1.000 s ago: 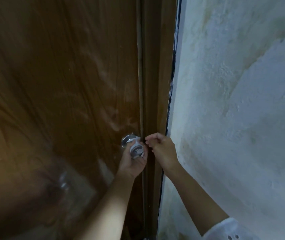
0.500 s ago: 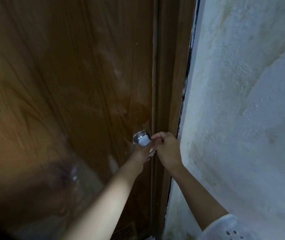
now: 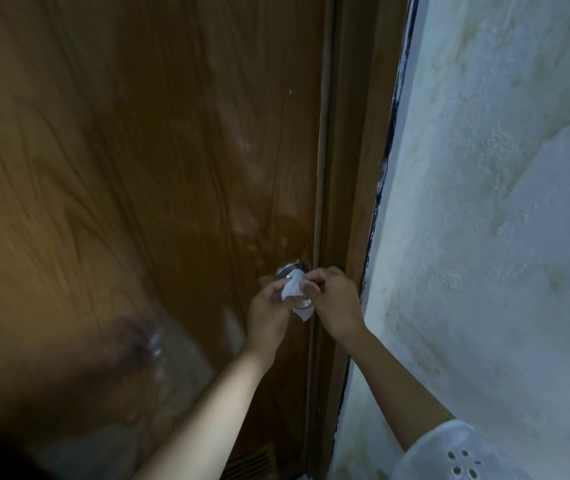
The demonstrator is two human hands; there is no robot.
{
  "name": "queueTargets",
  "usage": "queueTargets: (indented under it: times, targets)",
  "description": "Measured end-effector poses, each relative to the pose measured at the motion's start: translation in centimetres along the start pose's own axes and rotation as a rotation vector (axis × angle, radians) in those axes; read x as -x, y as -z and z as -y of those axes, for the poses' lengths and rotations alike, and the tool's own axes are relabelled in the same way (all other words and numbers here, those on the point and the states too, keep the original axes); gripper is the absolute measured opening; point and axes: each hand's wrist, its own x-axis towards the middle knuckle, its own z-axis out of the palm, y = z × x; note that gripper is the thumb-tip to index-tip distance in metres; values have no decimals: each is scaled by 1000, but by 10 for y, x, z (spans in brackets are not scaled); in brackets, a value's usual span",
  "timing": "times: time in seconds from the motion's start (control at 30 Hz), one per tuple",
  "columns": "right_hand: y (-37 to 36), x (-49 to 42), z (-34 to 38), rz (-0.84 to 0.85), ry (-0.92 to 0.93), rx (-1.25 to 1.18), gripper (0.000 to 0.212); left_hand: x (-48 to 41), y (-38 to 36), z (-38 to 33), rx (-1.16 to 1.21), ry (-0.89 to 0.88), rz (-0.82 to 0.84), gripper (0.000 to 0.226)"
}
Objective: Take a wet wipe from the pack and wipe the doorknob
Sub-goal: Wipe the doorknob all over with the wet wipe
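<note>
A silver doorknob [image 3: 286, 270] sits on the brown wooden door [image 3: 138, 168], close to its right edge. Most of the knob is hidden behind a white wet wipe [image 3: 293, 289] draped over it. My left hand [image 3: 268, 311] holds the wipe from below and left, fingers curled round it and the knob. My right hand [image 3: 333, 303] pinches the wipe's right side with thumb and fingertips. A corner of the wipe hangs down below the knob. The wipe pack is not in view.
The brown door frame [image 3: 349, 168] runs vertically right of the knob. A rough white plastered wall [image 3: 501, 237] fills the right side. A vent grille [image 3: 248, 462] shows at the door's bottom. A dim reflection lies on the door's lower left.
The wipe has been pulled over the knob, which showed bare metal a second ago. My right hand has closed in and taken hold of the wipe. The view has shifted a little.
</note>
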Motion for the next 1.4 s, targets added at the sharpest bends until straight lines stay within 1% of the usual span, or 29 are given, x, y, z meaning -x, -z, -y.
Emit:
queueTargets:
  times: [0.07,0.13,0.23,0.37,0.43,0.5,0.57,0.6,0.7,0.8,0.87,0.93,1.07,1.13,1.23,1.4]
  targets:
    - [1,-3,-1,-25,19,0,22,2,3,-4,-12,-50,85,33]
    - [2,-4,-2,-37,33,-1,19,5,5,-6,-17,-59,145,35]
    - [3,-7,-3,-35,46,22,19,9,6,-7,-22,-77,161,35]
    - [5,-7,-4,-77,49,128,19,7,1,-7,-71,-129,154,30]
    - [5,-9,-9,-66,32,175,21,3,-1,-6,-153,-176,127,24]
    - [4,-14,-12,13,-27,198,27,-2,-3,-3,-220,-224,77,21]
    - [3,-15,-14,32,-56,197,29,-8,-4,0,-248,-204,-8,23]
    - [4,-14,-14,1,-35,178,28,-10,-4,1,-227,-179,-43,23]
    - [9,-1,-7,-155,113,6,16,-14,0,7,-71,-131,-105,17]
    - [18,5,6,-217,211,-81,15,-11,2,7,22,-153,-174,17]
    - [24,5,17,-193,267,-112,16,-9,4,1,12,-189,-219,15]
    - [28,4,25,-109,320,-110,16,-5,8,-7,-16,-221,-193,20]
    - [34,6,31,38,377,-147,16,1,19,-19,-63,-211,73,30]
    - [34,7,31,90,351,-176,15,2,20,-21,-111,-184,136,29]
    - [32,8,28,123,293,-188,15,2,23,-18,-121,-163,104,23]
    - [33,8,23,84,178,-261,12,0,34,-15,-54,-116,2,10]
